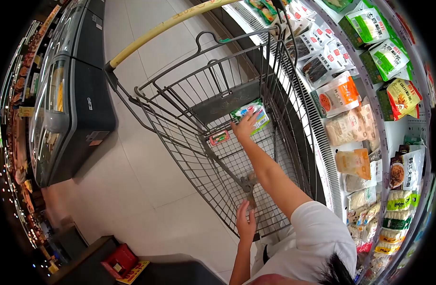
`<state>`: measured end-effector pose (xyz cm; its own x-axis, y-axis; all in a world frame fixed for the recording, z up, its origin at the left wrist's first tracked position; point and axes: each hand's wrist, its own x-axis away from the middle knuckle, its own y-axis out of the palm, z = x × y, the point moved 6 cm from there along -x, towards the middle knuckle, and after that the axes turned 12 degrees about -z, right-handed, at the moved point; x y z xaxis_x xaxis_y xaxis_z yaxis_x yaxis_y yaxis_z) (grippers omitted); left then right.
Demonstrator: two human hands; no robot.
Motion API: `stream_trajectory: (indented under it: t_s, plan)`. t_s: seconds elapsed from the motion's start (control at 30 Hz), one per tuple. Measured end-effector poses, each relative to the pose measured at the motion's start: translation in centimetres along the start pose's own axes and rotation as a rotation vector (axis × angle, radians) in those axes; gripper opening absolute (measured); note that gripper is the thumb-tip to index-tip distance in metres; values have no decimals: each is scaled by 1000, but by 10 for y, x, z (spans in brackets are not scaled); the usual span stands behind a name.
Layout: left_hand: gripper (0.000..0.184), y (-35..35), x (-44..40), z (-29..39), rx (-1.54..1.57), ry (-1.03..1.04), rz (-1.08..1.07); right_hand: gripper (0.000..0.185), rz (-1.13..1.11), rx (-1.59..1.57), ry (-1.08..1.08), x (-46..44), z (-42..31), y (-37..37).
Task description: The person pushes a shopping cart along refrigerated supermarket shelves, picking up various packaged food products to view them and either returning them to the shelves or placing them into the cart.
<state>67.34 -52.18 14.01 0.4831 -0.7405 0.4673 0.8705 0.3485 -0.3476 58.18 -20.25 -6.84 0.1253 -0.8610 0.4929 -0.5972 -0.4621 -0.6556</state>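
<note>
My right hand (pixel 245 126) reaches down into a grey wire shopping cart (pixel 177 137). Its fingers are spread over a green, white and blue plastic package (pixel 258 116) near the seat panel, and the thumb stands apart from the package. Whether the fingertips grip its edge is hard to see. Close by in the basket is a small red and green pack (pixel 219 137). At the near end of the cart, my left hand (pixel 245 221) is raised beside the wire rim with its fingers apart and nothing in it.
The yellow cart handle (pixel 165 26) is at the far end. Along the right runs a refrigerated shelf with bagged foods, among them an orange and white pouch (pixel 339 95). A dark freezer case (pixel 80 104) stands left, across the tiled floor (pixel 127 180). A red box (pixel 120 261) is at lower left.
</note>
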Motion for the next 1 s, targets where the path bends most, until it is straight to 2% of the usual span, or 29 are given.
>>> stream_trajectory:
  t_s: [0.13,0.37,0.43,0.47,0.57,0.6,0.63,0.7,0.73,0.77,0.83,0.87,0.9,0.97,1.0]
  plan:
    - [35,-1,-7,-1,-9,-33,-30,107,90,-31,-10,-13,4,-12]
    - [36,-2,-13,6,0,-6,-43,101,186,-78,-86,-9,14,-21]
    - [37,-3,-14,13,0,-8,-53,93,101,-149,-99,-2,21,-30]
    - [37,-3,-13,14,1,-5,-54,85,125,-148,-148,5,23,-39]
    - [36,-1,-13,10,14,-23,-90,82,143,-129,-239,9,59,-49]
    - [37,-1,-14,12,13,-12,-101,72,141,-123,-213,15,70,-57]
    - [37,-1,-15,15,11,0,-113,72,146,-123,-214,25,73,-73]
    - [39,2,-16,13,78,-17,-139,67,-25,-128,-96,39,86,-98]
    - [42,4,-17,10,145,-39,-162,58,5,-121,-89,47,86,-116]
    - [42,5,-19,8,149,-40,-162,58,4,-116,-89,51,91,-127]
    - [46,7,-23,4,229,-61,-171,47,-140,37,-106,64,104,-143]
    - [47,3,-26,9,236,-53,-150,39,-172,-589,-296,73,111,-143]
    - [49,0,-31,15,245,-45,-128,39,-178,-582,-291,87,108,-157]
    - [57,-14,-42,26,-10,86,26,39,-396,-839,-244,121,80,-185]
    - [58,-18,-51,26,5,74,41,40,-433,-864,-255,135,70,-194]
